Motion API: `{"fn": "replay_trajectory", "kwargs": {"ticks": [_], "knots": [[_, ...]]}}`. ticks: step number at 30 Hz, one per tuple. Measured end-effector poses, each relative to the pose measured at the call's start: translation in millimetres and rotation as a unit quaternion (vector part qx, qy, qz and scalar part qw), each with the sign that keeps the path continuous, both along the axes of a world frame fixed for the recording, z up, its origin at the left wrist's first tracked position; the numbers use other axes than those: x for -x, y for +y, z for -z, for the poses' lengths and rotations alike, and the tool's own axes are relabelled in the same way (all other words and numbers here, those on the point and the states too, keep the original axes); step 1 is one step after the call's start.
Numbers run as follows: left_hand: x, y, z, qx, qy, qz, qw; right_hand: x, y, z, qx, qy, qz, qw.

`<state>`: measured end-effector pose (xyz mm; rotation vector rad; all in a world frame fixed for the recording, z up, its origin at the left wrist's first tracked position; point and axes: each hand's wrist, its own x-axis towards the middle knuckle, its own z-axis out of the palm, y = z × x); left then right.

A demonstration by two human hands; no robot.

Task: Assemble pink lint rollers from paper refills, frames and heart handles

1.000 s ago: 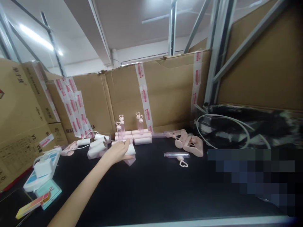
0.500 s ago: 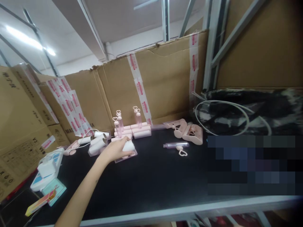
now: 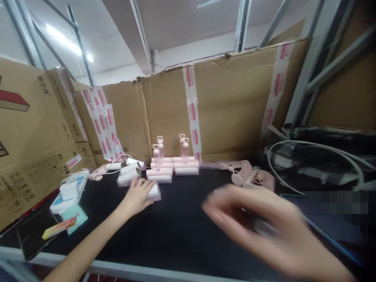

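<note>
My left hand [image 3: 140, 198] rests over a white roll [image 3: 153, 192] in a clear tray, its fingers and thumb around it. Behind it lie pink and white rolls [image 3: 159, 172] in rows. Slim clear pink tubes with heart-shaped tops [image 3: 157, 156] stand upright on them. To the left, more white rolls [image 3: 129, 175] lie in another clear tray. On the right, my right hand [image 3: 255, 229] is large in view and smeared by motion, with fingers curled. A greyish patch shows inside its curl, too blurred to name. It covers the place where a purplish tube lay.
Open pink cases [image 3: 258, 179] lie at the right back beside a coiled white cable [image 3: 268, 156]. At the left are a power strip [image 3: 84, 184], a teal packet [image 3: 76, 224], a yellow-orange box [image 3: 58, 228] and a dark phone [image 3: 32, 239]. Cardboard [image 3: 167, 113] walls the back.
My right hand has come into view from the right, over the purplish tube. The view has turned left. My left hand and the white roll have shifted left and nearer, away from the pink rows.
</note>
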<state>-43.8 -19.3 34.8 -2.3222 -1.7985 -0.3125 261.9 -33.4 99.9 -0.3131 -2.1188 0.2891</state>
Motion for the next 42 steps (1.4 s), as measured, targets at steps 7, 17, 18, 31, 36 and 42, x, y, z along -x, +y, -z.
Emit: {"fn": "replay_trajectory", "kwargs": {"ticks": [7,17,18,31,36,42], "knots": [[92,-40,21.7,-0.023,-0.01,-0.016,1.0,113,123,5.9,0.063,-0.245,0.238,0.938],[51,0,22.9,-0.098,-0.204,0.022,0.974,92,131,40.8,0.062,-0.369,0.167,0.912],[30,5,17.2,-0.077,-0.26,0.055,0.961,85,129,36.2,0.06,-0.38,0.149,0.911],[-105,50,-32.3,0.228,-0.618,0.167,0.734,25,61,-53.0,0.215,0.375,-0.248,0.867],[-129,30,-45.7,0.378,-0.618,0.177,0.667,24,29,-51.7,0.173,0.369,-0.28,0.869],[-135,17,-59.2,0.401,-0.509,0.217,0.73,25,34,-40.6,-0.007,0.28,-0.184,0.942]]}}
